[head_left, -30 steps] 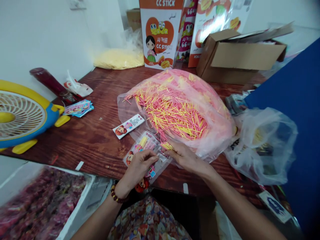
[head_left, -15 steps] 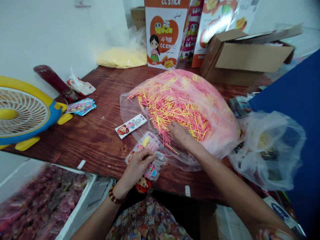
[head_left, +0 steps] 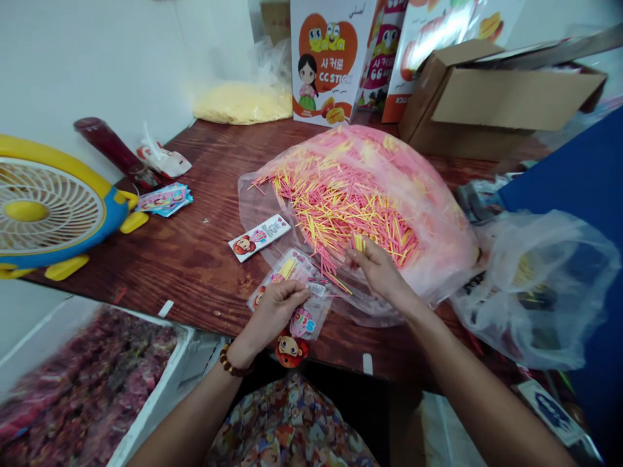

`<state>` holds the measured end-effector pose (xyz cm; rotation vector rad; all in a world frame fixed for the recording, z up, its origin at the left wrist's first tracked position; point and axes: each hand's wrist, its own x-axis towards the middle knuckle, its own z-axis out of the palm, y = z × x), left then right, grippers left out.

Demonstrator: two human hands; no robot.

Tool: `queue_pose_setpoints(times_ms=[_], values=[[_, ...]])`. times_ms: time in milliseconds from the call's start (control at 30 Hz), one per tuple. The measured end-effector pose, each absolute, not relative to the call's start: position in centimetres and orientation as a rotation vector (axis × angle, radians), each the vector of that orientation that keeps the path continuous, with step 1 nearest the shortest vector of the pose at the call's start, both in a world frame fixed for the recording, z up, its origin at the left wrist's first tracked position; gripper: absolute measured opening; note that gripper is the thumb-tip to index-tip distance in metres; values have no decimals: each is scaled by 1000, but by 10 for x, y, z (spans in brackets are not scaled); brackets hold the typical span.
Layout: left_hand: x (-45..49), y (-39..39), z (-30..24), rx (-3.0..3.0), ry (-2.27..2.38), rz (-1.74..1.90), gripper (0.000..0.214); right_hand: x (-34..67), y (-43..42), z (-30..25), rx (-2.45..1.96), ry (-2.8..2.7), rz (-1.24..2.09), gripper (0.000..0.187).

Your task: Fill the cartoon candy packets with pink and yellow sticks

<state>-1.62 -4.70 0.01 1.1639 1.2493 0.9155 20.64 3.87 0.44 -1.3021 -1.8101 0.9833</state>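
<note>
My left hand (head_left: 275, 314) pinches a clear printed packet (head_left: 305, 324) near the table's front edge. Just beyond it lies another clear packet with yellow sticks (head_left: 286, 267) showing inside. My right hand (head_left: 379, 269) is closed on a small bunch of yellow sticks (head_left: 359, 242), held over the front of a large open plastic bag (head_left: 433, 220). Thin pink and yellow sticks (head_left: 335, 201) fill this bag, and some spill at its mouth. A white printed packet (head_left: 260, 238) rests left of the bag's mouth.
A yellow and blue fan (head_left: 58, 201) stands at the left, near printed sachets (head_left: 165, 198) and a dark red bottle (head_left: 109, 148). Cartons (head_left: 326, 71) and an open cardboard box (head_left: 506, 97) line the back. Below left, a white bin (head_left: 182, 347) holds reddish wrapped pieces.
My right hand has drawn back from the pile toward me and now holds yellow sticks. My left hand keeps its pinch on the packet. The view has shifted slightly.
</note>
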Motion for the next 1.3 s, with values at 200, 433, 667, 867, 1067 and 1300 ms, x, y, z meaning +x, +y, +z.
queue_pose_setpoints(times_ms=[200, 433, 667, 867, 1067, 1300], values=[[-10, -45, 5, 1220, 1173, 799, 30, 197, 2, 23, -1030, -2165, 899, 15], [-12, -44, 6, 1241, 1220, 840, 29, 197, -3, 24, -1024, -2288, 793, 19], [-13, -43, 2, 1386, 1212, 729, 30, 193, -12, 12, -1009, -2475, 611, 14], [-11, -40, 2, 1342, 1146, 749, 21, 196, -15, 15, -1070, -2378, 696, 11], [-8, -40, 7, 1368, 1138, 748, 25, 199, -18, 21, -1109, -2195, 821, 13], [-6, -47, 7, 1463, 1209, 936, 24, 197, -12, 28, -1044, -1455, 1241, 12]])
